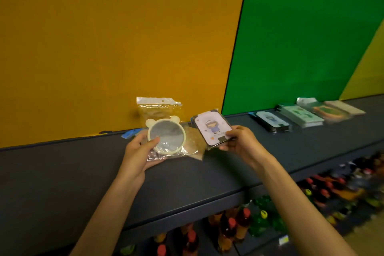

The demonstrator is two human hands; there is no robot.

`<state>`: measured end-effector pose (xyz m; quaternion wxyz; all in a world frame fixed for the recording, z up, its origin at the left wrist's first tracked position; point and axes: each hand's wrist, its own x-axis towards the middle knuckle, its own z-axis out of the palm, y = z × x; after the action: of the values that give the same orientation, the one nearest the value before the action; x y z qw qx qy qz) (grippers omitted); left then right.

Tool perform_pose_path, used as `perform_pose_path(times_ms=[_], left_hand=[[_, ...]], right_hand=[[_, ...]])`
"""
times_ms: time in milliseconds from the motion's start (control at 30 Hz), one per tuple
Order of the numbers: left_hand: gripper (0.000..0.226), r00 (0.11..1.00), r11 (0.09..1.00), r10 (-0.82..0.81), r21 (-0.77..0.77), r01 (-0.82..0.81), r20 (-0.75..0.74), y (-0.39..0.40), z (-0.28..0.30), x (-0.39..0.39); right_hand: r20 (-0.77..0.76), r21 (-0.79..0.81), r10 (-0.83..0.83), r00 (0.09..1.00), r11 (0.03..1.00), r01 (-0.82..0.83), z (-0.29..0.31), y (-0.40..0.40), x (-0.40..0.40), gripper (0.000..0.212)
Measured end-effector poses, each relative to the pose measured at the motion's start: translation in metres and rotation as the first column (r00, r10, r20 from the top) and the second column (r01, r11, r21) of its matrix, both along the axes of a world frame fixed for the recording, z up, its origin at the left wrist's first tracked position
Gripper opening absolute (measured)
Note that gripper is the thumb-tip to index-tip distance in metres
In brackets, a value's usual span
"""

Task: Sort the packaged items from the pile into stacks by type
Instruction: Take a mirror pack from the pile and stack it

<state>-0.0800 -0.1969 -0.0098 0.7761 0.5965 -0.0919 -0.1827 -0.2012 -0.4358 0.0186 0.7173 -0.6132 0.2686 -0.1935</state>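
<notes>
Between the two hands: the rest of the pile [193, 143], a few clear bags lying on the dark shelf [62, 172].
Left hand [139, 151]: its fingers and thumb were curled round a bagged round mirror with small ears [166, 135], one piece.
Right hand [241, 141]: thumb and fingers pinched the near edge of one bagged card with a cartoon figure [213, 128], held tilted above the shelf.
Stacks: four sorted stacks [305, 116] lay well beyond the right fingers; the nearest one [270, 120] seemed the same card type.
Risk: the slippery bag could slide from the left fingers, I think, because the mirror hung inside loose plastic.
Risk two: the card could go on a wrong stack, as the stacks lay close together.
Below the shelf: many bottles [239, 226], too blurred to count.
</notes>
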Motion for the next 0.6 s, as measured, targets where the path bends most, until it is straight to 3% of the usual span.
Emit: perform_pose_path(times_ms=[233,600], left_hand=[[0.026,0.995,0.995,-0.095,0.020,0.095,-0.011,-0.079,0.004,-0.058],[0.006,0.999,0.998,-0.027,0.062,0.029,-0.030,-0.221,-0.015,-0.182]], right_hand=[[0.092,-0.023,-0.123,0.988,0.992,0.125,-0.009,-0.060,-0.083,0.016],[0.072,-0.095,-0.162,0.984,0.981,0.169,-0.031,-0.173,-0.237,0.016]])
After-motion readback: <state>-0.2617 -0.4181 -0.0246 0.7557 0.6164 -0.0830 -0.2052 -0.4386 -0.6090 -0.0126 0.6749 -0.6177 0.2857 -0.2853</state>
